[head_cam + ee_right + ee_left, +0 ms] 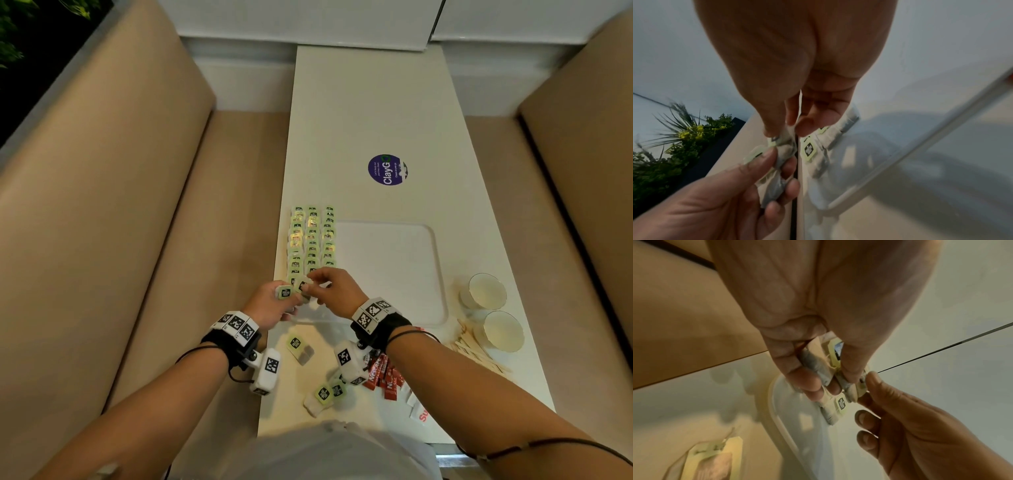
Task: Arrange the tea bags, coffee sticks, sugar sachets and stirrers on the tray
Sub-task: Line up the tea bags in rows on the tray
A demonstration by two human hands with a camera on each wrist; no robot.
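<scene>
Green-tagged tea bags (311,240) lie in three columns on the left part of the white tray (404,246). Over the tray's near left corner my left hand (291,301) grips a small bundle of tea bags (285,292), seen in the left wrist view as the bundle (816,369). My right hand (310,286) pinches one tea bag (784,140) at the top of that bundle, thumb against forefinger. Red coffee sticks (380,373), sugar sachets (419,411) and wooden stirrers (479,349) lie on the table near me.
Loose tea bags (298,346) and a small pile of tea bags (329,392) lie on the table in front of the tray. Two paper cups (486,291) stand right of the tray. A purple round sticker (387,169) is farther back. Beige benches flank the narrow table.
</scene>
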